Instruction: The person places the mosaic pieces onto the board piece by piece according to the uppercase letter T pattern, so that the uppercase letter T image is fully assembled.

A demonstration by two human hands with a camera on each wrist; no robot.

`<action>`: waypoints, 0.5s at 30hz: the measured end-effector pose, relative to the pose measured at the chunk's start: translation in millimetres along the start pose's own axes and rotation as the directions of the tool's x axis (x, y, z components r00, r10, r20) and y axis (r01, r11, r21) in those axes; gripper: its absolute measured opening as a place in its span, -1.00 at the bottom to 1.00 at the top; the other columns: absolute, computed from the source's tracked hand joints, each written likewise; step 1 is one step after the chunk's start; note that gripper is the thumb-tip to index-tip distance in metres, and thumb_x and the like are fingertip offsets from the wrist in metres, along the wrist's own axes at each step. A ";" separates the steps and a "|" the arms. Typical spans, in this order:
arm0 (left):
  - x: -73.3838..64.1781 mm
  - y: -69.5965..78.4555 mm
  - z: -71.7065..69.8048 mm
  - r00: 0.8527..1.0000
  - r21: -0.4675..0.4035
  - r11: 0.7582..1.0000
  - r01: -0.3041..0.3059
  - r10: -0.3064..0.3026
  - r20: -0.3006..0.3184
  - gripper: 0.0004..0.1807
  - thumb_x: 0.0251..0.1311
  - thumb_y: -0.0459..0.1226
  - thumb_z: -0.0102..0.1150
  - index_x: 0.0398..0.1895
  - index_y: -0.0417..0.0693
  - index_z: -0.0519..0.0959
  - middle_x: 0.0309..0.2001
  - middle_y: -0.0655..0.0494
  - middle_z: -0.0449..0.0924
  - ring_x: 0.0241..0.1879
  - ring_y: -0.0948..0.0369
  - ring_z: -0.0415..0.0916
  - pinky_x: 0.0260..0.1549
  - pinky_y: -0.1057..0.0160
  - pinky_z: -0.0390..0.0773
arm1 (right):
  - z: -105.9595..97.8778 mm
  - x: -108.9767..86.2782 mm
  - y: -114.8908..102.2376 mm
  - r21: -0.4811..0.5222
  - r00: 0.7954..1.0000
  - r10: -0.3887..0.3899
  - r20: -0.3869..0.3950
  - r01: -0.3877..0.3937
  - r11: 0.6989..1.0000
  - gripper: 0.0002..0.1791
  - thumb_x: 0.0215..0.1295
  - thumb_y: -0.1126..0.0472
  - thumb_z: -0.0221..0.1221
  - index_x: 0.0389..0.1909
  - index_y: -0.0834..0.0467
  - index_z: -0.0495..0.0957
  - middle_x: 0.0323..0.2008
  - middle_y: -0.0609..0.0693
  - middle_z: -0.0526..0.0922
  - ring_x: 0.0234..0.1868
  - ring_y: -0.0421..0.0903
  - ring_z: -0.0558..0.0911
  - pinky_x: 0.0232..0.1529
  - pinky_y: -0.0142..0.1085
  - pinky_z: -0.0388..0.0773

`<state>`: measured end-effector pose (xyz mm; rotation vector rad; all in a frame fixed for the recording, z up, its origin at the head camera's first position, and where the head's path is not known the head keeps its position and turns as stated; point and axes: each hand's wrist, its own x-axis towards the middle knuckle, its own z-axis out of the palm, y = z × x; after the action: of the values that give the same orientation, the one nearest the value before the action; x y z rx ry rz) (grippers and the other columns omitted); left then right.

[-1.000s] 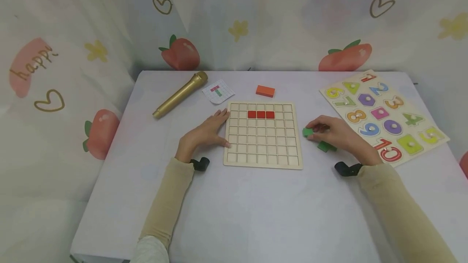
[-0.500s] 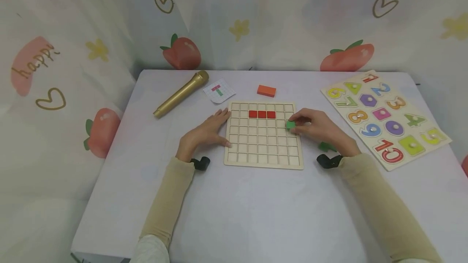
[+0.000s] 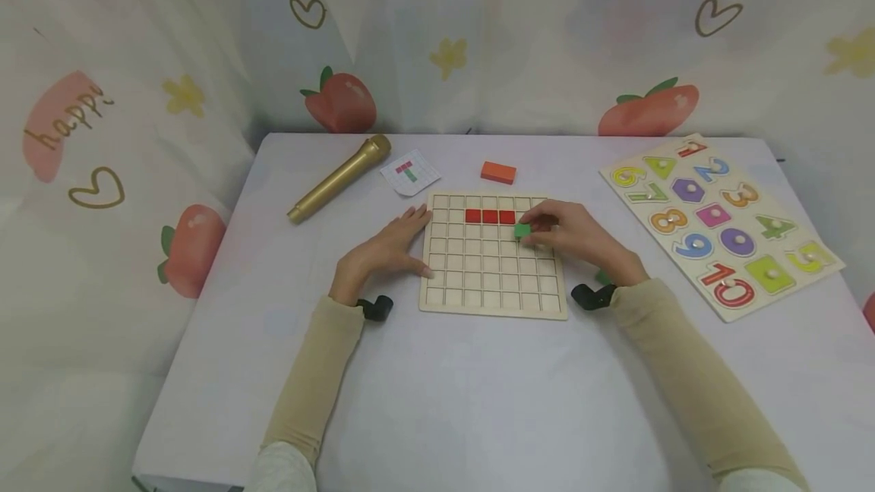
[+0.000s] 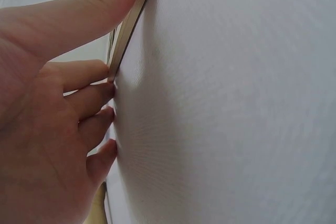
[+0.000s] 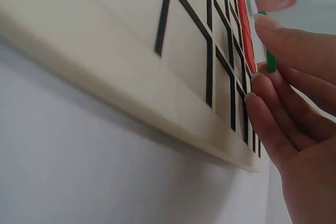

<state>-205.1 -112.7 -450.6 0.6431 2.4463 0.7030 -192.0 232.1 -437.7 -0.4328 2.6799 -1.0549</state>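
Hanging at the left and back, a cloth (image 3: 533, 59) printed with red fruit, hearts and flowers borders a white table (image 3: 424, 386). Left to right on the table: a gold microphone (image 3: 338, 179) lies diagonally; the left hand (image 3: 383, 249), fingers extended, touches the left edge of a wooden grid board (image 3: 492, 313); a paper card (image 3: 410, 173) lies behind. Three red blocks (image 3: 490, 216) occupy adjoining cells in the board's second row from the back. Behind the board sits an orange block (image 3: 498, 172). The right hand (image 3: 577, 230), well apart from the left, pinches a green block (image 3: 522, 230) over the board's right part; contact with the board cannot be determined. Farther right, a number board (image 3: 714, 193) holds coloured numbers and shapes.
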 end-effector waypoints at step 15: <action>-1.5 0.7 -0.8 1.000 0.003 1.000 0.003 -0.003 0.000 0.27 0.11 -0.02 0.52 0.69 -0.07 -0.17 0.70 0.07 -0.35 0.68 0.12 -0.46 0.66 0.14 -0.33 | 11.9 20.5 -14.9 -0.049 0.999 -0.036 0.013 0.037 0.998 -0.62 0.21 0.18 0.47 0.01 0.22 0.69 -0.13 0.11 0.69 -0.13 0.01 0.59 -0.05 -0.18 0.55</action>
<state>-204.2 -113.3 -449.1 0.6407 2.4476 0.6985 -204.5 207.0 -438.0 -0.4970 2.7023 -0.9946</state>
